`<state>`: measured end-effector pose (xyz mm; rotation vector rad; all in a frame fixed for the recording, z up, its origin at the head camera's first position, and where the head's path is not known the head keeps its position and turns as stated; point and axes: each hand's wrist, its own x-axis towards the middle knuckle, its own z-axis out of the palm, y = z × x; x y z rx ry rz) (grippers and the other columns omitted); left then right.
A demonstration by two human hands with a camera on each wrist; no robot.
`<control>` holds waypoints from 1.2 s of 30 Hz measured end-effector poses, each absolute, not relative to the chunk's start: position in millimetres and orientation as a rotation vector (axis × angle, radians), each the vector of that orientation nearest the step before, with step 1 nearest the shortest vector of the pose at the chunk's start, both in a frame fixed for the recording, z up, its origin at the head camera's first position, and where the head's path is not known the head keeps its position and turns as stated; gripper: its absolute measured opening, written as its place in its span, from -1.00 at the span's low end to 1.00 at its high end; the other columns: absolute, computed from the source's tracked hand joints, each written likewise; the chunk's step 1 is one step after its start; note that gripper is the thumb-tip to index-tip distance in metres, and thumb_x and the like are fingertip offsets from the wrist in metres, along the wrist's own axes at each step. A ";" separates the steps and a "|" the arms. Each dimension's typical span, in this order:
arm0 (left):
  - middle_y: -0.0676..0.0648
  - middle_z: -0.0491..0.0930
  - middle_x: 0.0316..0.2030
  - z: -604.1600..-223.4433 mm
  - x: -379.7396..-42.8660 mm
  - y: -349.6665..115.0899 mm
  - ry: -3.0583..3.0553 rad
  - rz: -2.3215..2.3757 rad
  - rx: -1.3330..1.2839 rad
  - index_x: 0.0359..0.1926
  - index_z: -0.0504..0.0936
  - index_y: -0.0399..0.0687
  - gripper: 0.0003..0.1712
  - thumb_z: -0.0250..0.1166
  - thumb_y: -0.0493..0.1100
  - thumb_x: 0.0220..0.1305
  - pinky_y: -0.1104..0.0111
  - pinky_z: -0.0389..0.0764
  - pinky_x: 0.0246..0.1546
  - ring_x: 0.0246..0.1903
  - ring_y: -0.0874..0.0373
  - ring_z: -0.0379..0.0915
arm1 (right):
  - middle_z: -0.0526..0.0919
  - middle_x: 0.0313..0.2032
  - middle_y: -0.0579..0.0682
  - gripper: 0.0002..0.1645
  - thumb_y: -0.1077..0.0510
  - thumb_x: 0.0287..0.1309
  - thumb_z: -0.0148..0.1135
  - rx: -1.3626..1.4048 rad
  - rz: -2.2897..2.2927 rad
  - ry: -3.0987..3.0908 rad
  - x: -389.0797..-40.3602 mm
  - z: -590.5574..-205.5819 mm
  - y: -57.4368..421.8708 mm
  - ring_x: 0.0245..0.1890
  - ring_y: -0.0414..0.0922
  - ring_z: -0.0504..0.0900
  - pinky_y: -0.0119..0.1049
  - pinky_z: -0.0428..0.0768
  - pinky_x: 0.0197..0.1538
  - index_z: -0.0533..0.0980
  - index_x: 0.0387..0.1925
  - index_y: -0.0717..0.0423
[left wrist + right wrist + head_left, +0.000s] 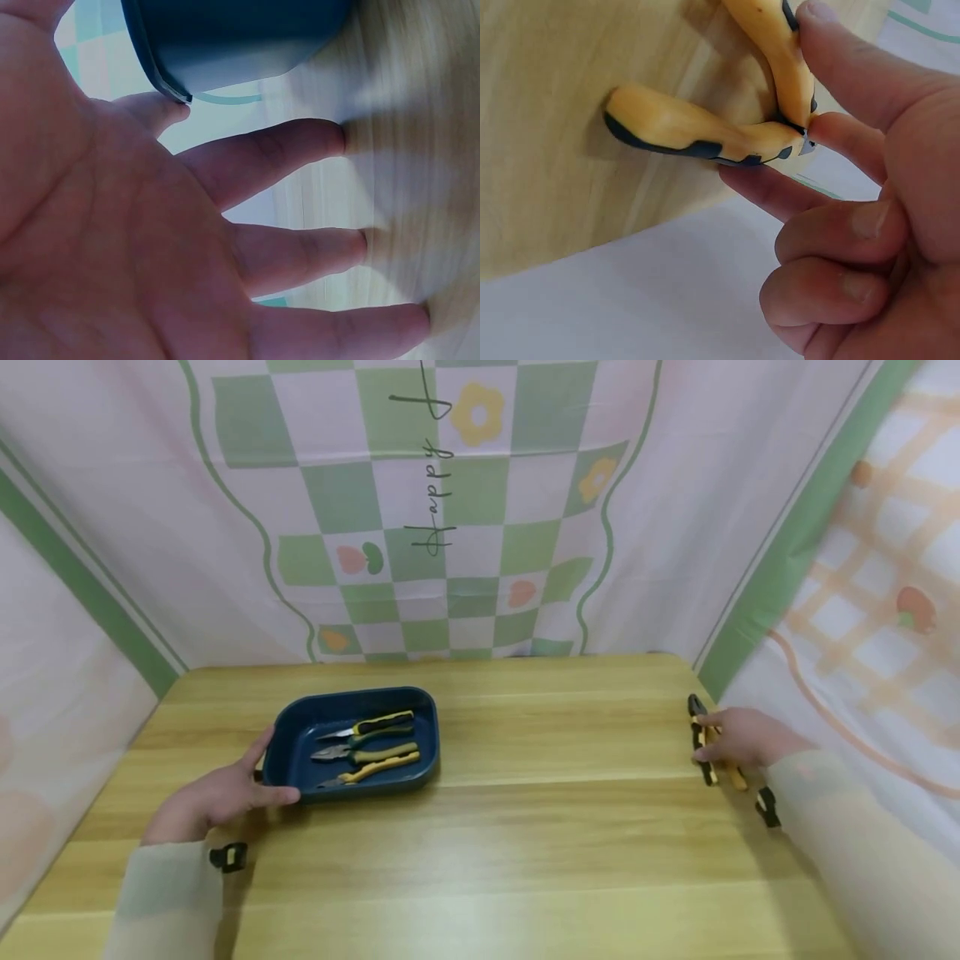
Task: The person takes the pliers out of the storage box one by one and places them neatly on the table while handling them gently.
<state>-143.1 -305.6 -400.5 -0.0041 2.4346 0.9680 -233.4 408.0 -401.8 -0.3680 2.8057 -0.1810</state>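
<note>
My left hand (232, 793) spreads its straight fingers at the left end of a dark blue tray (431, 768). In the left wrist view, one finger touches the tray's rim (166, 86) while other fingertips reach the tabletop. Inside the tray lie a yellow-and-black-handled tool (382, 722), green-handled pliers (386, 753) and slim yellow-handled pliers (384, 767). Far to the right, my right hand (750, 737) pinches yellow-and-black pliers (679, 124) between thumb and fingers near the pivot. Their handles stand apart, and two of my fingers are curled into the palm.
The wooden table (540, 860) runs between the two hands. A patterned curtain (480, 527) hangs along its back edge, and another printed curtain (885, 610) stands close beside the right hand. Each wrist carries a small black camera mount (228, 857).
</note>
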 end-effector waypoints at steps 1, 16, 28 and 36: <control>-0.60 -0.09 0.27 -400.6 -143.3 -305.8 2.433 0.969 0.000 0.37 -0.66 0.24 0.35 0.30 0.29 0.06 -0.27 0.16 0.03 0.19 -0.53 -0.05 | 0.55 -0.10 0.41 -0.04 -0.25 -0.04 0.33 -0.364 -0.191 2.806 -233.0 -402.8 408.5 -0.09 0.32 0.49 0.23 0.35 -0.02 0.36 0.17 0.41; -0.61 0.00 0.24 -397.5 -146.2 -306.7 2.460 0.914 0.024 0.38 -0.65 0.18 0.36 0.30 0.30 0.05 -0.25 0.22 0.01 0.16 -0.52 0.04 | 0.54 -0.12 0.43 -0.06 -0.16 -0.12 0.42 -0.369 -0.197 2.818 -234.1 -400.4 406.4 -0.09 0.36 0.47 0.22 0.37 -0.04 0.38 0.13 0.44; -0.59 -0.14 0.29 -400.7 -146.2 -306.4 2.452 0.931 0.001 0.38 -0.64 0.22 0.37 0.31 0.31 0.03 -0.28 0.15 0.04 0.18 -0.54 -0.05 | 0.43 0.05 0.45 -0.01 -0.26 0.00 0.29 -0.340 -0.171 2.840 -233.5 -387.3 382.7 0.00 0.41 0.38 0.26 0.32 -0.01 0.32 0.17 0.48; -0.60 -0.13 0.28 -401.5 -146.3 -306.6 2.459 0.938 -0.003 0.39 -0.64 0.20 0.38 0.32 0.31 0.02 -0.28 0.15 0.04 0.18 -0.54 -0.04 | 0.50 0.00 0.40 -0.08 -0.26 0.12 0.18 -0.455 -0.260 2.902 -253.4 -367.1 312.4 -0.03 0.30 0.47 0.18 0.38 0.00 0.32 0.19 0.44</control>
